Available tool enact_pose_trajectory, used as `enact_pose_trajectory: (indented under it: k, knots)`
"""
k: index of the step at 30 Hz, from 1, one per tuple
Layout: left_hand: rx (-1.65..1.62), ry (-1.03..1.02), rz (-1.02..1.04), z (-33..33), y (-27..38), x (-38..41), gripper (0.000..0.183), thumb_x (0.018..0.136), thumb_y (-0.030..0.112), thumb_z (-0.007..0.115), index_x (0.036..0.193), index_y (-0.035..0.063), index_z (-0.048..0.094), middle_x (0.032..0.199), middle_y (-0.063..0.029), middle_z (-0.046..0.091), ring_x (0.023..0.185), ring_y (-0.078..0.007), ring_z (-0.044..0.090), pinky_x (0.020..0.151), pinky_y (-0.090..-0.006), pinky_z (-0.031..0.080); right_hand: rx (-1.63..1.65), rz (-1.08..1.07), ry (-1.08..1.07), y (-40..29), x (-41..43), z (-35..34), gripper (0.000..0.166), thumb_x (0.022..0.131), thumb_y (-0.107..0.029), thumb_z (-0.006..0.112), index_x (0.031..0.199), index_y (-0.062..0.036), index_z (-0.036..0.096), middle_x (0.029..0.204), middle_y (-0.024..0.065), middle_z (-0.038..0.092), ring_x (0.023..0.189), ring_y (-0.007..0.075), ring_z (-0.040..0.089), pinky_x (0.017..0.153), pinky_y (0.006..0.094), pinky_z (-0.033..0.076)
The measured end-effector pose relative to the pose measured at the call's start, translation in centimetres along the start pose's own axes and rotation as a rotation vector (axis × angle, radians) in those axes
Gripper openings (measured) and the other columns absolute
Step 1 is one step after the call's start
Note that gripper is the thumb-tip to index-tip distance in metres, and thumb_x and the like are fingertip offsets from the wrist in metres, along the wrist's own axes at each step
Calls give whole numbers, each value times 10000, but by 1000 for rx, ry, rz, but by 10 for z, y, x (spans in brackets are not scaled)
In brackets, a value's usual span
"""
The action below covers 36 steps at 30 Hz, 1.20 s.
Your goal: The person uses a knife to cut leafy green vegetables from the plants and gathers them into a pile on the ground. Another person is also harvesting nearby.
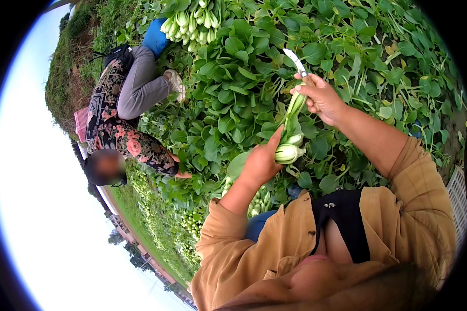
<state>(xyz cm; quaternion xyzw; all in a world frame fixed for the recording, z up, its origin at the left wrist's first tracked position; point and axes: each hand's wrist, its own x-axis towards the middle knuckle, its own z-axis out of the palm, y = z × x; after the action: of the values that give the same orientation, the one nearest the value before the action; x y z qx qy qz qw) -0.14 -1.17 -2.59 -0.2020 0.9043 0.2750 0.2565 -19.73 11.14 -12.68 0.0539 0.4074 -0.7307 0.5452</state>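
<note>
My left hand (260, 161) is closed round heads of bok choy (288, 154), their pale bases facing me and some leaves hanging beside the wrist. In my right hand (321, 97) is a small knife with a curved blade (294, 60), which points up and away from the bok choy. The fingers of that hand also pinch a pale green stalk (294, 107) that runs down to the left hand. Leafy plants (233, 89) grow beneath both hands. Cut bok choy (258, 203) lies below my left forearm, partly hidden by it.
Another person (130, 128) in a floral top crouches at the left, hands among the leaves. A pile of bok choy (190, 23) lies at the top, near a blue object (155, 37). A pale plastic crate (458, 202) stands at the right edge, a pink crate (81, 123) behind the person.
</note>
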Motion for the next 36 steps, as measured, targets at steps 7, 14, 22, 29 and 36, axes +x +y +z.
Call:
enact_pose_trajectory:
  k: [7,14,22,29,36]
  knots:
    - [-849,73,29,-11,-10,8,768,750,50,731,1426,8,369,1175,-55,608,1027,-137,565,942,-287,438,-314,-110,41,-11,-8,5,489,852,-167,668,1279,-80,448,858,1,557,488,38,423,404,203,356]
    - [-1043,75,-34,1,-14,55,654,747,44,728,1327,18,427,1160,-45,573,1071,-160,539,954,-307,431,42,131,-61,22,15,6,471,926,-285,586,1319,-90,416,853,12,507,573,80,449,466,223,380]
    - [693,-229,-22,-49,-31,158,531,696,45,697,1198,81,530,1543,-183,217,1020,-337,645,841,-408,515,-875,130,-133,50,71,-30,668,930,-124,450,1523,-212,157,1364,164,516,587,192,595,561,356,528]
    - [652,-364,-289,-38,-70,177,543,742,91,676,1258,54,511,1580,-189,73,1084,-335,628,914,-419,506,-1005,124,-171,70,127,-30,615,977,-135,419,1526,-201,149,1214,172,586,528,167,536,502,340,509]
    - [626,-267,-309,-40,-66,174,571,750,75,661,1292,47,482,1577,-195,80,1122,-322,609,904,-405,512,-969,301,-180,71,168,-16,600,967,-138,400,1522,-136,172,1006,163,616,512,216,537,485,357,487]
